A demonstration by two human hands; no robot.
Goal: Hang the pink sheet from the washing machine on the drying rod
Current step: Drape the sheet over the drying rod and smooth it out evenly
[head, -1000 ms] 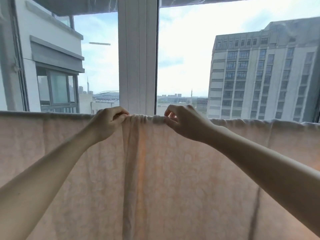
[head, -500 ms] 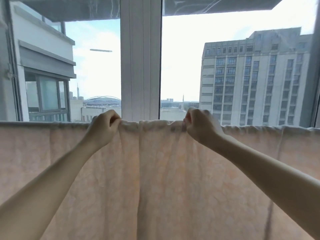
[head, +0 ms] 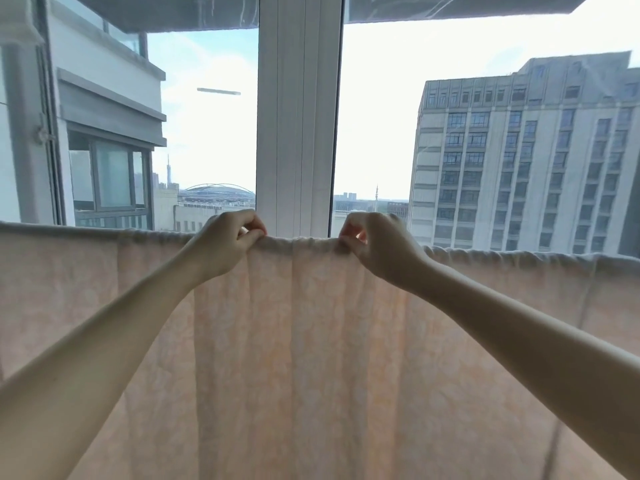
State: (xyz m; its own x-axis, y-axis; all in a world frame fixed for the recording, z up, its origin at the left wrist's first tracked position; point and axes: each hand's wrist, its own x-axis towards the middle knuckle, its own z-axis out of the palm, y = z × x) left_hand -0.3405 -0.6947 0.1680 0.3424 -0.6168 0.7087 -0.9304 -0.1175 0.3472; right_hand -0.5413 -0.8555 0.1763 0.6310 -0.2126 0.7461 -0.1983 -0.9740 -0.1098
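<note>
The pink sheet (head: 298,341), pale with a faint floral print, hangs draped across the whole width of the view. Its folded top edge covers the drying rod, which is hidden under the cloth. My left hand (head: 228,242) pinches the top fold just left of centre. My right hand (head: 375,247) pinches the same fold a little to the right of centre. A short, bunched stretch of cloth lies between the two hands. Both arms reach up and forward.
Right behind the sheet stands a large window with a white vertical frame post (head: 298,116). Through the glass I see a tall grey building (head: 526,157) at right and a neighbouring balcony (head: 107,133) at left.
Both hands have shifted along the top fold: they spread apart, then came somewhat closer again. The gathered pleats in the middle of the sheet have spread out flatter.
</note>
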